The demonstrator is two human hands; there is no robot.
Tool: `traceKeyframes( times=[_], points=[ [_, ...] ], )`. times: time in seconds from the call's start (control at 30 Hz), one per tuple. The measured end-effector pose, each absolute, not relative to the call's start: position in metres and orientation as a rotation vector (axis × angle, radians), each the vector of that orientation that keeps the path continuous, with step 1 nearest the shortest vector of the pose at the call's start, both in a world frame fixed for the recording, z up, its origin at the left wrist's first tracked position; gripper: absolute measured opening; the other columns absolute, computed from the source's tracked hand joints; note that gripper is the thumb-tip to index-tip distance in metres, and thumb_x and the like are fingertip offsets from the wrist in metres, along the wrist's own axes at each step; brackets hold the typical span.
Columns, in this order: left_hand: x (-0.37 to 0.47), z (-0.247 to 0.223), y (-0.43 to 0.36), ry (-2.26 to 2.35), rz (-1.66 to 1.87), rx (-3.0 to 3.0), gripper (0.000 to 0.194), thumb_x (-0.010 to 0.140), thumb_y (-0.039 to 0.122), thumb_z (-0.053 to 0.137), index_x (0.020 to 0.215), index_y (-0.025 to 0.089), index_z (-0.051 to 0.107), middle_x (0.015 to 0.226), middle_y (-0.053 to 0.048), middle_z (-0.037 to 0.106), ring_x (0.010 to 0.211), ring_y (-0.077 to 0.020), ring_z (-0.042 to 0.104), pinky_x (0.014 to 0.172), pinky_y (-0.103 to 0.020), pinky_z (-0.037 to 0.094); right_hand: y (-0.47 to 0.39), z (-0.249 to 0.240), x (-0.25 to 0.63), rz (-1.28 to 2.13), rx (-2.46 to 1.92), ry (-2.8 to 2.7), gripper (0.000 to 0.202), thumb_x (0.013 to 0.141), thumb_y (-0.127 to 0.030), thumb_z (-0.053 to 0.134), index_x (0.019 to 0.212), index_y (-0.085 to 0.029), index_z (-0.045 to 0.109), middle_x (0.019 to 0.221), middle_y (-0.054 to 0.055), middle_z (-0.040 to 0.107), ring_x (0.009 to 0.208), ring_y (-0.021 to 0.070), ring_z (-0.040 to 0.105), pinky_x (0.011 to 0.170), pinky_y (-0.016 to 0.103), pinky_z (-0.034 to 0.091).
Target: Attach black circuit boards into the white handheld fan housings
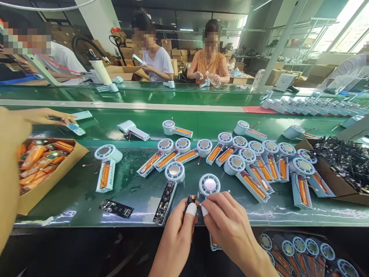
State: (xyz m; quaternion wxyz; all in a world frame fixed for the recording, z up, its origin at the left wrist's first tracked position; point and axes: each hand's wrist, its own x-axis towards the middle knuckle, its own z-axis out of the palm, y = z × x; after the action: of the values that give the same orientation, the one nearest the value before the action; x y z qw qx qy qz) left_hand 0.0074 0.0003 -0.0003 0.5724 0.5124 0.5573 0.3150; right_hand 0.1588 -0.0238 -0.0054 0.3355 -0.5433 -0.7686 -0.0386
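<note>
My left hand [180, 231] is closed around a narrow black circuit board [191, 199], with a white cover on the thumb. Close beside it, my right hand [227, 217] pinches a small white wire plug [201, 205] at the board's edge; its thumb also wears a white cover. Partly hidden below my right hand is a light-blue handheld fan [209, 185], its round head towards the far side. Left of my hands lies another fan [174, 172] with a black board [164, 202] over its handle. A loose circuit board [116, 208] rests farther left.
Several open fans [256, 175] with orange batteries crowd the bench's right side. A carton of batteries [52, 181] stands left, a carton of circuit boards [343, 163] right. A co-worker's hand [54, 116] reaches over the green conveyor [201, 123]. More fans [300, 246] sit below the bench edge.
</note>
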Motion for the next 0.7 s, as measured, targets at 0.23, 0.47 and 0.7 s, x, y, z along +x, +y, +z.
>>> traceKeyframes(
  times=[0.23,0.47,0.7],
  points=[
    [0.008,-0.001,-0.003,1.268,0.809,1.587,0.031,0.095,0.041,0.047,0.089,0.021,0.070,0.079,-0.007,0.067,0.079,-0.0249,0.064,0.073,-0.032,0.051,-0.018,0.002,0.156,-0.029,-1.485,-1.932,0.021,0.093,-0.007,0.045,0.084,-0.019,0.061,0.081,0.005,0.061,0.070,0.0191,0.045,0.062,0.032,0.037],
    [0.009,-0.005,0.002,1.270,0.818,1.485,0.033,0.095,0.048,0.051,0.088,0.019,0.066,0.068,0.000,0.059,0.063,-0.0175,0.053,0.060,-0.026,0.045,-0.022,0.003,0.155,0.085,-1.498,-1.913,0.017,0.097,-0.009,0.046,0.092,-0.019,0.059,0.089,0.005,0.060,0.076,0.0198,0.048,0.066,0.031,0.039],
    [0.007,-0.006,0.010,1.169,0.697,1.301,0.045,0.090,0.062,0.055,0.075,0.019,0.057,0.053,0.008,0.040,0.050,-0.0105,0.035,0.047,-0.020,0.030,-0.026,-0.006,0.160,0.077,-1.400,-1.988,0.018,0.101,-0.010,0.044,0.102,-0.018,0.060,0.100,0.008,0.064,0.079,0.0200,0.053,0.070,0.032,0.043]
  ],
)
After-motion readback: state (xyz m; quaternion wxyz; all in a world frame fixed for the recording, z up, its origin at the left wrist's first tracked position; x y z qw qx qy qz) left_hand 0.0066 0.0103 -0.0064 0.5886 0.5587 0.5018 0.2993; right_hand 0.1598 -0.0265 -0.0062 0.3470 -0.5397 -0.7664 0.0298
